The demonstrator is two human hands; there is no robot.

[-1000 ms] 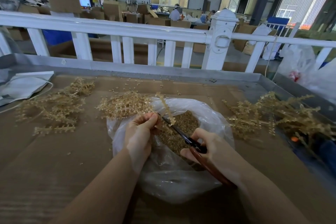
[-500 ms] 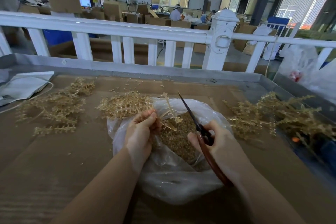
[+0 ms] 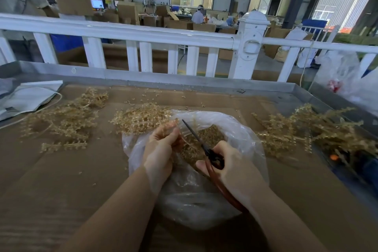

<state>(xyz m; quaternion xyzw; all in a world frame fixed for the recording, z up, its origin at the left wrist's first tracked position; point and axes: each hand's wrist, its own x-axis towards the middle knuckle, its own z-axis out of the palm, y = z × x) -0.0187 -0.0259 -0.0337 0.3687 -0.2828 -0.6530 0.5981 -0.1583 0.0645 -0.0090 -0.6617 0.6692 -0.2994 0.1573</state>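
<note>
A clear plastic bag (image 3: 243, 129) lies open on the cardboard-covered table, with a heap of small tan plastic bits (image 3: 206, 139) inside. My right hand (image 3: 231, 168) grips scissors (image 3: 196, 136) by their red-brown handles; the closed dark blades point up and left over the bag. My left hand (image 3: 161, 147) hovers over the bag's left rim with its fingers curled; a thin tan sprig (image 3: 185, 141) seems to sit at its fingertips, but it is blurred.
Tan plastic sprigs lie in piles at the left (image 3: 65, 120), behind the bag (image 3: 143, 118) and at the right (image 3: 311, 129). A grey pouch (image 3: 28, 98) sits far left. A metal table rim (image 3: 163, 77) and a white fence (image 3: 251, 47) close the far side.
The scissor blades swung up off the sprig, then came back down and left toward my left hand. The tall sprig piece that stood above my left hand is no longer seen.
</note>
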